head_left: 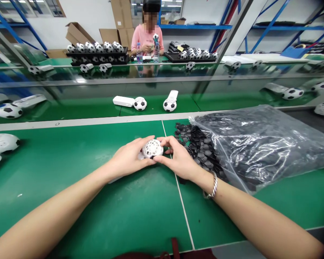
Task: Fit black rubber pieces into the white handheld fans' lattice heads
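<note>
Hands (129, 155) hold a ball (153, 148) — white, round, latticed.

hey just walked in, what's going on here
A person at a green bench holds a white openwork piece between the left hand and the right hand. By the right hand, small black pieces lie loose at the mouth of a clear bag with more inside. Beyond the bench lie two soccer-ball pieces with white handles. Further back, a co-worker in a pink top sits near trays of similar balls.
</note>
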Motion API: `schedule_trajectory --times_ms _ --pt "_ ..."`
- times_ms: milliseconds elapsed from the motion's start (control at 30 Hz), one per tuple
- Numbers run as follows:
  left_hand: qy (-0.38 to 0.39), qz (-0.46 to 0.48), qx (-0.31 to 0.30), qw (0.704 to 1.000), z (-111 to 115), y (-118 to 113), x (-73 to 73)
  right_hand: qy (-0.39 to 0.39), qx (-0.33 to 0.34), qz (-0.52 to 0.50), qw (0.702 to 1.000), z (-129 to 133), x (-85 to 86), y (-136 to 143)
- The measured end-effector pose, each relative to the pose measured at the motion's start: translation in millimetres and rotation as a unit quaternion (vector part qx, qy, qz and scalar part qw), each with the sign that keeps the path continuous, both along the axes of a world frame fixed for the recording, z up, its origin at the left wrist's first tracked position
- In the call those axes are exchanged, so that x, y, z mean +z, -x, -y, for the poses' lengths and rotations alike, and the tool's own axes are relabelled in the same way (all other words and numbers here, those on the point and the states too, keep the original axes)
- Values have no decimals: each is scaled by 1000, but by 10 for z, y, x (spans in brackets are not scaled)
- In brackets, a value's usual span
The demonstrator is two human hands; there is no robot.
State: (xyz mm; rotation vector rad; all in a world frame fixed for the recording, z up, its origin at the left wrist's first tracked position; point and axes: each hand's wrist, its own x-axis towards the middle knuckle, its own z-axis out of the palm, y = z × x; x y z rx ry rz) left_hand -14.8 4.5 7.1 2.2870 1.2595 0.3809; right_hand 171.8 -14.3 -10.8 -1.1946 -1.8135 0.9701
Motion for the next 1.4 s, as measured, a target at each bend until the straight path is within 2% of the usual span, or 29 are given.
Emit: schedule_trajectory --times_ms 67,300,400,500,600,667,833,1000,1100,1167,1200,1300,1400 --pt "5 -3 5 1000 -7 -4 7 9 6 10 1000 -1 23 -4" --pt "25 39 22 999 19 -46 20 -32 19 61 997 28 80 25" --pt "33 51 28 998 38 -50 -2 -55 30 62 996 -36 92 -43" --pt "40 31 46 998 56 -55 -11 -82 -15 102 991 -194 120 -235" --pt "40 -11 57 998 65 -58 16 -95 -122 209 966 -352 147 -469" --pt "28 -31 40 998 55 -48 35 -87 -144 275 947 -404 155 -573" --pt "-19 -28 -5 999 -20 20 22 -85 -73 381 918 -374 141 -585" --pt "-35 -27 10 999 -42 40 -15 -157 -31 491 856 -363 91 -476" --pt "-46 -29 16 998 -25 32 -23 -196 -44 511 836 -380 78 -441" --pt "-47 -29 15 998 -16 28 -24 -202 -59 489 847 -366 98 -426" --pt "-46 -27 14 998 -13 26 -23 -197 -56 463 862 -347 118 -417" --pt "-34 -20 15 999 -8 24 -16 -167 12 330 929 -245 198 -368" --pt "-29 -19 7 999 -7 30 6 -149 79 211 963 -134 268 -304"
